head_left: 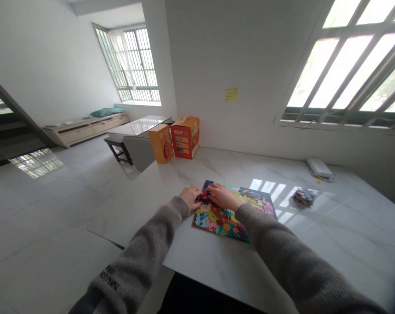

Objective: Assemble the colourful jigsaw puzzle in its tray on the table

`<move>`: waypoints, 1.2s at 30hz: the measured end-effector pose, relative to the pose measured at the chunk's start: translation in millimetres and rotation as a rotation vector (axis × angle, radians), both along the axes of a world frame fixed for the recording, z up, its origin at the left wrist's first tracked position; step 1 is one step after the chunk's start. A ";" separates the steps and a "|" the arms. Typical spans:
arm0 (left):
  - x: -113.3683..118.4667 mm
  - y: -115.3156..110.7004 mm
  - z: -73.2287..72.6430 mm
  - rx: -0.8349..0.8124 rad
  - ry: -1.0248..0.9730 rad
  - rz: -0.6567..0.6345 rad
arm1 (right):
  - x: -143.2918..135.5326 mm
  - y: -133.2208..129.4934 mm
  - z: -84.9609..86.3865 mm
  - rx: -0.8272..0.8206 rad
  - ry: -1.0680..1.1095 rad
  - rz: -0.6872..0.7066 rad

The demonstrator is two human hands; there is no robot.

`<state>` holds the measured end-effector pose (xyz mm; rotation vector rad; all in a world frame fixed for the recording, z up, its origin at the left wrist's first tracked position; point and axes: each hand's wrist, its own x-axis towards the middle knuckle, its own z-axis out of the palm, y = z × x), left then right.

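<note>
A colourful jigsaw puzzle [226, 229], largely assembled, lies flat on the white marble-look table. My left hand [190, 197] is at its left edge, fingers bent and closed on a dark red puzzle piece [203, 197]. From the other side my right hand [223, 197] reaches over the puzzle, its fingertips closed on the same piece near the upper left. My fingers partly cover that piece, so whether it sits flat cannot be told. My right hand and sleeve hide part of the picture. To the right, a small stack of loose puzzle pieces [304, 197] rests on the table.
Two orange puzzle boxes [186, 138] stand at the table's back left. A white device with a cable [319, 168] lies near the wall at the back right. The table's left edge [140, 174] drops to the floor. A yellow note [231, 94] is on the wall.
</note>
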<state>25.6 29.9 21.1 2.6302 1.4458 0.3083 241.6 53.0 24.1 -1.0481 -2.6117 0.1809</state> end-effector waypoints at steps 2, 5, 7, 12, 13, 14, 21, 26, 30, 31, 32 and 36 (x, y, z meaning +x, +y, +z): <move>0.5 -3.4 -0.5 -0.002 -0.021 0.028 | -0.3 -0.9 -1.3 0.008 0.004 -0.007; 0.4 -7.9 -1.4 -0.004 -0.074 0.053 | -0.1 -2.1 -3.6 0.024 0.016 -0.002; -0.2 -10.0 -1.9 -0.003 -0.107 0.057 | 0.9 -3.0 -4.4 0.027 0.032 0.015; -2.3 -11.5 -3.7 -0.004 -0.153 0.063 | 5.2 -4.7 -2.7 0.018 0.076 0.066; -2.6 -11.3 -4.1 -0.007 -0.164 0.064 | 5.8 -5.0 -1.9 0.018 0.078 0.074; -3.0 -11.2 -4.5 -0.011 -0.174 0.067 | 6.2 -5.1 -1.2 0.019 0.077 0.081; -5.0 -11.5 -6.1 -0.024 -0.188 0.071 | 6.4 -6.0 -1.4 0.050 0.060 0.093; -6.4 -9.9 -8.2 -0.025 -0.194 0.064 | 7.5 -6.8 -1.4 0.054 0.043 0.084; -5.8 -8.2 -11.1 -0.025 -0.205 0.071 | 8.1 -7.0 2.9 0.042 0.015 0.097; -5.4 -7.8 -11.8 -0.025 -0.212 0.075 | 8.2 -6.8 3.7 0.040 0.009 0.103; -5.1 -7.5 -12.6 -0.025 -0.220 0.077 | 8.4 -6.6 4.1 0.038 0.002 0.110; -3.9 -6.8 -15.0 -0.023 -0.231 0.087 | 9.0 -4.9 1.6 0.037 0.005 0.121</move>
